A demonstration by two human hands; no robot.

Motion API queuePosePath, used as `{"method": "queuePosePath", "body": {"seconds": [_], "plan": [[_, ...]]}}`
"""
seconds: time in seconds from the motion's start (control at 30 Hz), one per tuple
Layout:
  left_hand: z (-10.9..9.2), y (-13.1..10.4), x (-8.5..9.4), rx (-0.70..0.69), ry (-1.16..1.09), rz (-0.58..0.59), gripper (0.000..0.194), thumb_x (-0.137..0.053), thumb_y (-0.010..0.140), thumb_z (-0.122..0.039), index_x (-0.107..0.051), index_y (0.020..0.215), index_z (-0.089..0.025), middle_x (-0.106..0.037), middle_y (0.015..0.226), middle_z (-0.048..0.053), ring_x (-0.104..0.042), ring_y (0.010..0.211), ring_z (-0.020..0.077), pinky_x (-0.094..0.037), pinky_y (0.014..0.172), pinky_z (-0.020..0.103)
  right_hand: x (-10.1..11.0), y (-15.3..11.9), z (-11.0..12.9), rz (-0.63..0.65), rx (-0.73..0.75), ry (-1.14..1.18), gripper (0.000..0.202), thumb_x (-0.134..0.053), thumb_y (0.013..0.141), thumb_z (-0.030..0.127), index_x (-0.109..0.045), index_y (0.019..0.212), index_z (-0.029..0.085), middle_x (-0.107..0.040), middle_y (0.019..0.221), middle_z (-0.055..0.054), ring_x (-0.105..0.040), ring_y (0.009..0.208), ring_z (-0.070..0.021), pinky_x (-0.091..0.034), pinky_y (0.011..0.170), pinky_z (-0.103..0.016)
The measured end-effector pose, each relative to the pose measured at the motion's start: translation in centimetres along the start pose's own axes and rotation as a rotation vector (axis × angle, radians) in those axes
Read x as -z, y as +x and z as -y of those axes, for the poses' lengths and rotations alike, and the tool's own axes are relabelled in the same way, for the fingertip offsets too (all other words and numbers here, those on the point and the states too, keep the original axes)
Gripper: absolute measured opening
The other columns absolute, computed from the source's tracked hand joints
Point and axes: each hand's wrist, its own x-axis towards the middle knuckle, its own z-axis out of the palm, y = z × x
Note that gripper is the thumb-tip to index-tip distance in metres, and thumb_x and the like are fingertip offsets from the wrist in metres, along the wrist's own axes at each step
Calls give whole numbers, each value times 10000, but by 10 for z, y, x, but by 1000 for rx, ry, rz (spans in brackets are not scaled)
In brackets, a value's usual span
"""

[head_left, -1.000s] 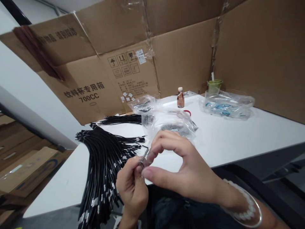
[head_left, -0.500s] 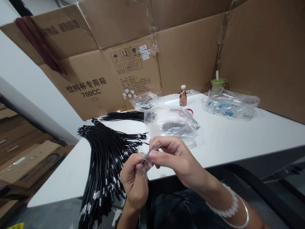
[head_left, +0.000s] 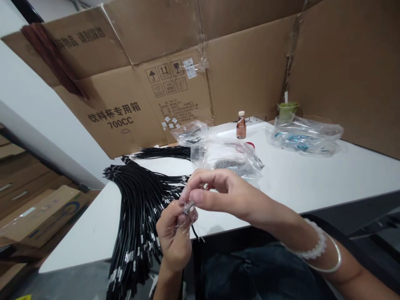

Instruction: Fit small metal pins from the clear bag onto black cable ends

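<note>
My left hand (head_left: pixel 175 239) is closed around a small clear plastic piece (head_left: pixel 188 207), which shines between thumb and forefinger; its exact kind is too small to make out. My right hand (head_left: pixel 223 192) arches over from the right, thumb and fingertips pinched on the upper end of that same piece. A thin black cable end with pale tips shows just below the hands. Close by on the left, a thick bundle of black cables (head_left: pixel 137 208) with silvery ends hangs over the table's front edge.
On the white table (head_left: pixel 312 179) lie a clear bag (head_left: pixel 228 156) with small grey contents and another bag (head_left: pixel 300 137) with blue pieces. A small brown bottle (head_left: pixel 241 126) and green cup (head_left: pixel 287 111) stand behind. Cardboard walls (head_left: pixel 246 75) enclose the back; boxes (head_left: pixel 40 216) are at left.
My right hand has shifted its grip, its wrist swinging rightward and its fingers now curled over the piece. The thin dark strip that stuck out between the hands no longer shows there.
</note>
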Motion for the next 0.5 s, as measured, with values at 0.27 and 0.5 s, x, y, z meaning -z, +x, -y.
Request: {"method": "queuePosePath", "body": {"seconds": [0.27,0.5], "plan": [[11,1,9,-236,86,111,211,-563,908,-171,-696,1056,-243,-711,762,1,-640,602,116,-522,560,211,16,5,18,259,-255,55,227,-836,730,291,-658,730,150,-635,766,8,-577,770,-113,-434,749,-236],[3,14,9,-371,146,276,227,-557,882,-154,-684,1046,-248,-651,660,-33,-586,513,95,-481,512,200,4,8,28,135,-291,-337,244,-818,739,200,-580,701,163,-569,749,24,-499,764,-133,-374,708,-269]]}}
